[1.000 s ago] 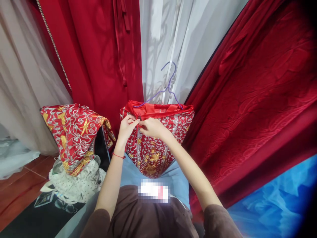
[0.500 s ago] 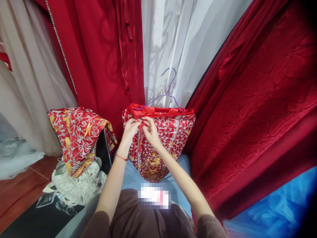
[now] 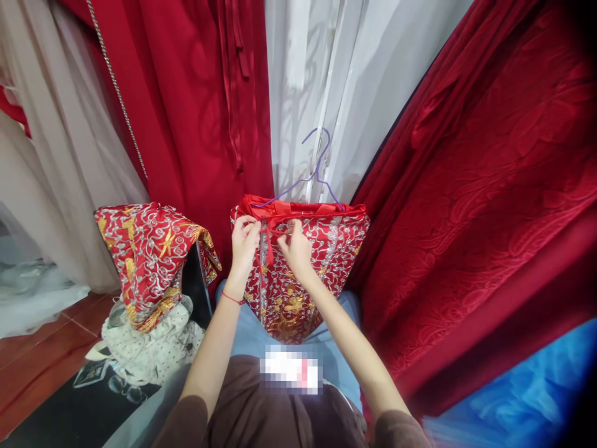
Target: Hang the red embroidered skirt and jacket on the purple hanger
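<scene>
A red garment with silver and gold embroidery [image 3: 298, 274] lies over my lap, its red satin-lined top edge facing away from me. A purple wire hanger [image 3: 318, 168] sticks out of that edge. Near its upper left, a red ribbon tie [image 3: 270, 239] forms a bow or knot between my hands. My left hand [image 3: 245, 242] pinches one side of the ribbon, and my right hand [image 3: 295, 246] pinches the other side. The ribbon ends inside the fingers are partly hidden.
At left, another embroidered red piece [image 3: 144, 249] drapes over a dark support, above a white dotted cloth bag [image 3: 149, 342]. Glasses [image 3: 125, 389] lie on a black surface. Red drapes [image 3: 466, 205] hang at right, with blue tulle [image 3: 522, 386] below and a white panel behind.
My hands have moved apart, the right one to the right, drawing the ribbon out sideways. A bow or knot now shows between them. The garment and hanger stay nearly in place.
</scene>
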Demonstrator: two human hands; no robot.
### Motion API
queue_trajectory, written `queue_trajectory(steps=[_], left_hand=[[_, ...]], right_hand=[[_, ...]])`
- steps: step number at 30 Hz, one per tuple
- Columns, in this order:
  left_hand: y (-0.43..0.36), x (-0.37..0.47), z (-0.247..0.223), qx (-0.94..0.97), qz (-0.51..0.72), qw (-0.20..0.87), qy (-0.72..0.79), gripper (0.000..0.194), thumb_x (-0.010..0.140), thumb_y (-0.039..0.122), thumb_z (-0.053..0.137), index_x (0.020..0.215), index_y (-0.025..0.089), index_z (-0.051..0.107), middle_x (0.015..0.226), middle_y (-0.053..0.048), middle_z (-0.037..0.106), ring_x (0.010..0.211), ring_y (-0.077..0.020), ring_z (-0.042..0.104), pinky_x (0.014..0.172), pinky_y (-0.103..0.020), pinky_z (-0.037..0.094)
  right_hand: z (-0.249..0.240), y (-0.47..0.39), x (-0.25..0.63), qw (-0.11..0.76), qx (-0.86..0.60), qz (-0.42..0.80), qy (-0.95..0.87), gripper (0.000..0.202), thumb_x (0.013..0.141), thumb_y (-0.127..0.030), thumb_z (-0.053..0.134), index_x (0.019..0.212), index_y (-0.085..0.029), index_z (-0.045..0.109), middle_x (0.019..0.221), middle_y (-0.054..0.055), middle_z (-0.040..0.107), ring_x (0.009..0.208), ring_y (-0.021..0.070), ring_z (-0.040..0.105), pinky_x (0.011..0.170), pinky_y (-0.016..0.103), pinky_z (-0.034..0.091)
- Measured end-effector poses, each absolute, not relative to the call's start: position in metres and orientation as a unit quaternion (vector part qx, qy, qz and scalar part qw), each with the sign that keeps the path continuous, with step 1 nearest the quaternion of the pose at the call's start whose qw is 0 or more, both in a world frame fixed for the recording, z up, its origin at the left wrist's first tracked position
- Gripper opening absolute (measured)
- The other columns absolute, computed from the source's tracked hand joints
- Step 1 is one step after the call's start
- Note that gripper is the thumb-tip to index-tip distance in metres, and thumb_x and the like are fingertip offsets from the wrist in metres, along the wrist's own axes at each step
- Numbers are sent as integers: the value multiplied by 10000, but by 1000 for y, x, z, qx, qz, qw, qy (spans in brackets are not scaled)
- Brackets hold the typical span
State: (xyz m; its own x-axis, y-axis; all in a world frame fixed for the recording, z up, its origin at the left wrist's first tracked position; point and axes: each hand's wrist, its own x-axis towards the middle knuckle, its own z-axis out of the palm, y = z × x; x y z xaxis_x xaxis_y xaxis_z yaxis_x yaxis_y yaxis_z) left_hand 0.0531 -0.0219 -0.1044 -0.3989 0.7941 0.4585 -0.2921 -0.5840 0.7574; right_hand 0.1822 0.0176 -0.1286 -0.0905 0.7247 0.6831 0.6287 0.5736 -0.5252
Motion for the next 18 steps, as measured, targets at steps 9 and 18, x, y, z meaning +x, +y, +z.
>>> queue_trajectory(steps=[9, 18], left_hand=[[-14, 16, -110, 446, 749, 321, 370, 333, 766, 421, 740, 896, 194, 534, 619, 74, 497, 466, -31, 388, 428, -149, 248], [-15, 42, -121, 563, 678, 304, 361, 336, 879, 524, 597, 930, 193, 573, 619, 48, 510, 505, -65, 424, 484, -196, 318]], right_hand=[[-130, 38, 243, 282, -408, 97, -863, 104, 824, -151, 584, 922, -182, 596, 965, 68, 664, 792, 171, 625, 696, 277, 454], [-97, 36, 183, 442, -231, 338, -798, 245, 863, -407, 585, 993, -200, 593, 923, 33, 680, 858, 159, 639, 809, 308, 502]])
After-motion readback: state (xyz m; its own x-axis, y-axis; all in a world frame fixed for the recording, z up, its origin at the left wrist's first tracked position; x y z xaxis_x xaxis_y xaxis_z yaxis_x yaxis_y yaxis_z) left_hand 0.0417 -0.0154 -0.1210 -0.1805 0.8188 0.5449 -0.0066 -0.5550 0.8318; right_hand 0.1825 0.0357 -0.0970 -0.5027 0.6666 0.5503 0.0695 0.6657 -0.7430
